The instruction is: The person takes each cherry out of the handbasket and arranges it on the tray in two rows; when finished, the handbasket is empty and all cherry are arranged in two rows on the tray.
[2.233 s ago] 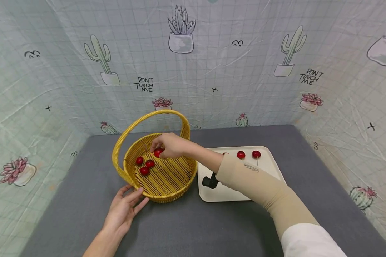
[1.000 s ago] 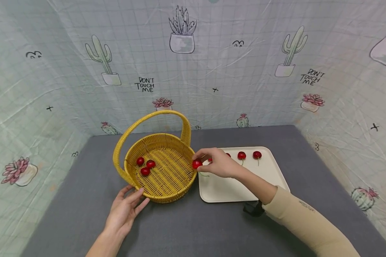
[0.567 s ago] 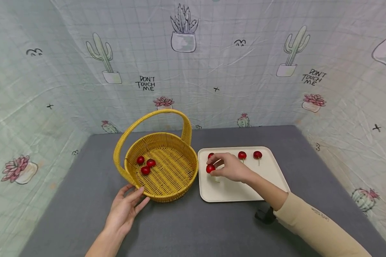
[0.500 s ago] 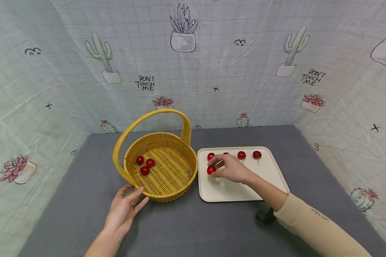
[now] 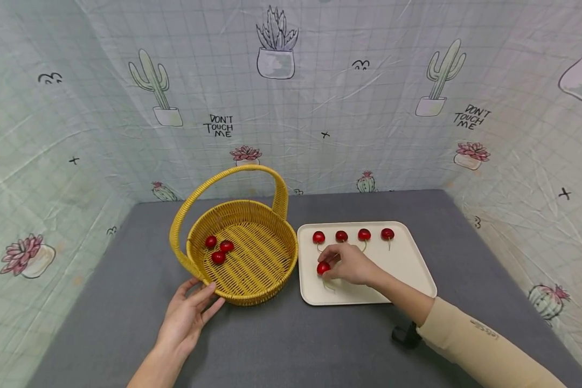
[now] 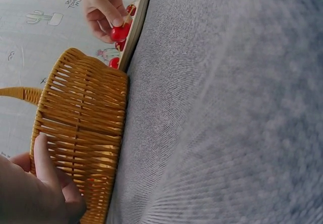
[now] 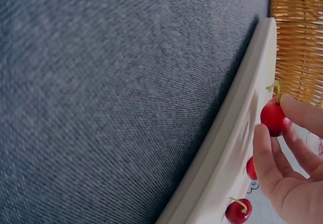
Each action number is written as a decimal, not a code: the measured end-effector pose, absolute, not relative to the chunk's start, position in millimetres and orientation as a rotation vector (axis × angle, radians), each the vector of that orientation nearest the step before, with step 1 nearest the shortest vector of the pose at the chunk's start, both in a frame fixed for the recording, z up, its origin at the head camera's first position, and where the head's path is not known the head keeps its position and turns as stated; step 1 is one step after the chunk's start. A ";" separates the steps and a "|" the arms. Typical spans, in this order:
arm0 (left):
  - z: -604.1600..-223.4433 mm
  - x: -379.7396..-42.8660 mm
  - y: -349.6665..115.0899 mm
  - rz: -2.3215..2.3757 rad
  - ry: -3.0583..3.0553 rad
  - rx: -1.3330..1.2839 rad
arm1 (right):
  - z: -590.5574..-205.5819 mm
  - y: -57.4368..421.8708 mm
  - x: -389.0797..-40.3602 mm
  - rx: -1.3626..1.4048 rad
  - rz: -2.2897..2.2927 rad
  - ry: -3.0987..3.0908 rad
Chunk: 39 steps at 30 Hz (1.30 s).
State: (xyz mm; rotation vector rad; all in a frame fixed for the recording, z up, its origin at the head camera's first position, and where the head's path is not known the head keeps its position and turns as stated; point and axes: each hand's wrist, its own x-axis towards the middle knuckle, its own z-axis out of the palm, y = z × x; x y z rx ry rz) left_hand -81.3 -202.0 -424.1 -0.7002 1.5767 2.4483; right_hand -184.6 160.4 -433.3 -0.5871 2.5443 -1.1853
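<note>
Cherry [image 5: 323,268] pinched in right hand [image 5: 351,263], now low over the near left part of the tray [image 5: 310,291], before a back row of 4 cherries [image 5: 364,235], not by the basket [image 5: 252,299] as 1 second ago, so apparently past carrying and into placing, with left hand [image 5: 184,320] loose-fingered against the basket.

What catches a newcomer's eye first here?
Likely the yellow wicker basket, left of centre, with its tall arched handle and three red cherries inside. Then the cream tray to its right, with four cherries lined up along its far side. Over the tray, the right hand pinches one more cherry.
</note>
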 end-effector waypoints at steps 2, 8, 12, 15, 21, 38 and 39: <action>-424.1 -81.5 -202.1 2.450 1.575 -0.699 | -434.4 159.3 -184.2 -0.595 -1.173 2.548; -424.3 -81.2 -201.8 2.452 1.580 -0.699 | -439.0 158.8 -183.8 -0.632 -1.137 2.556; -425.0 -80.6 -201.8 2.452 1.583 -0.701 | -441.3 159.3 -183.8 -0.662 -1.123 2.562; -425.3 -80.5 -202.0 2.449 1.587 -0.702 | -440.6 159.9 -184.0 -0.680 -1.111 2.560; -424.9 -80.8 -202.3 2.441 1.590 -0.702 | -430.5 162.4 -187.4 -0.683 -1.076 2.553; -423.5 -80.7 -200.6 2.434 1.612 -0.694 | -365.6 137.7 -206.4 -0.864 -0.990 2.577; -423.7 -80.7 -200.8 2.433 1.612 -0.695 | -362.5 134.6 -207.6 -0.868 -0.984 2.572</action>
